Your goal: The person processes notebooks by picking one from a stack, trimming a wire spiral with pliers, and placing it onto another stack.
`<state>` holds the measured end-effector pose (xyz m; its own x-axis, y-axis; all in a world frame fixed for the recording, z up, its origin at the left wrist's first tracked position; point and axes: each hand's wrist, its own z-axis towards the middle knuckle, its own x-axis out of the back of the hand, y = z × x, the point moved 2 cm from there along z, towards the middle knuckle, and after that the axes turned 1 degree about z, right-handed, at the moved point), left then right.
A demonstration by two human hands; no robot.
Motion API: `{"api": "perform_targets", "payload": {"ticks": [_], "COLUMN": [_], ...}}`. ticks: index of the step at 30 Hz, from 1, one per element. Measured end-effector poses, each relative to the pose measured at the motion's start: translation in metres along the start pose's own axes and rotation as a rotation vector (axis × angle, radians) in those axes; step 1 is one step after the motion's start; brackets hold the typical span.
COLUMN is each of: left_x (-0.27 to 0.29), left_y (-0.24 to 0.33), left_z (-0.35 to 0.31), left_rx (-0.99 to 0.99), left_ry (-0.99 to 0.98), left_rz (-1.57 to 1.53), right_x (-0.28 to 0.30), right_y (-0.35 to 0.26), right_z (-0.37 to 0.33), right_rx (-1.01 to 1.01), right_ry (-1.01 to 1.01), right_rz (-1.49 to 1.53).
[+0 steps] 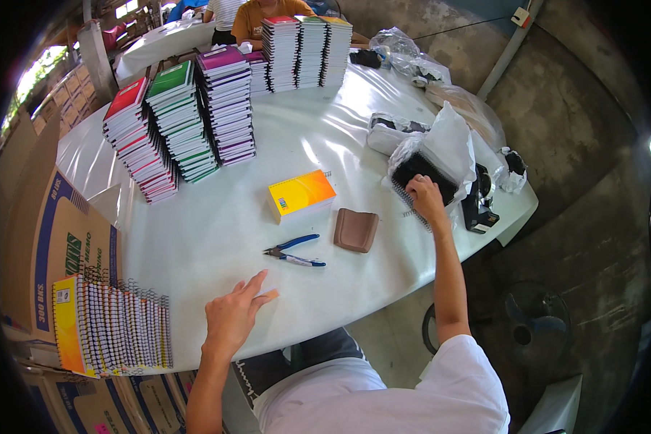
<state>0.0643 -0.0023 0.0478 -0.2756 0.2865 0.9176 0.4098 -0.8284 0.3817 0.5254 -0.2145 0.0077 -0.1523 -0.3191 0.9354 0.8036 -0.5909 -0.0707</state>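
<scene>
My left hand hovers near the table's front edge, index finger stretched out and thumb apart, holding nothing. A tan wrap covers its thumb tip. At the right, my right hand reaches into a pile of black spiral binding coils on white wrapping. Its fingers are curled and pressed together on the coils; how many they grip is hidden. Between my hands lie blue-handled cutting pliers, jaws pointing left, and a brown block with a curved hollow. A stack of yellow-orange memo pads sits behind the pliers.
Tall stacks of red, green and purple notebooks stand at the back left. Coil-bound yellow notebooks and a cardboard box flank the left edge. Plastic-wrapped bundles lie at right. A person sits across the table.
</scene>
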Motion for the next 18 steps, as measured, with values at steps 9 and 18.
{"api": "perform_targets", "payload": {"ticks": [9, 18], "left_x": [-0.002, -0.005], "left_y": [0.003, 0.002], "left_z": [0.004, 0.007], "left_rx": [-0.095, -0.022], "left_ry": [0.047, -0.016], "left_rz": [0.083, 0.054], "right_x": [0.041, 0.068], "right_y": [0.024, -0.165], "right_z": [-0.021, -0.027], "right_rx": [0.232, 0.373], "right_ry": [0.065, 0.051], "right_rz": [0.02, 0.683]}}
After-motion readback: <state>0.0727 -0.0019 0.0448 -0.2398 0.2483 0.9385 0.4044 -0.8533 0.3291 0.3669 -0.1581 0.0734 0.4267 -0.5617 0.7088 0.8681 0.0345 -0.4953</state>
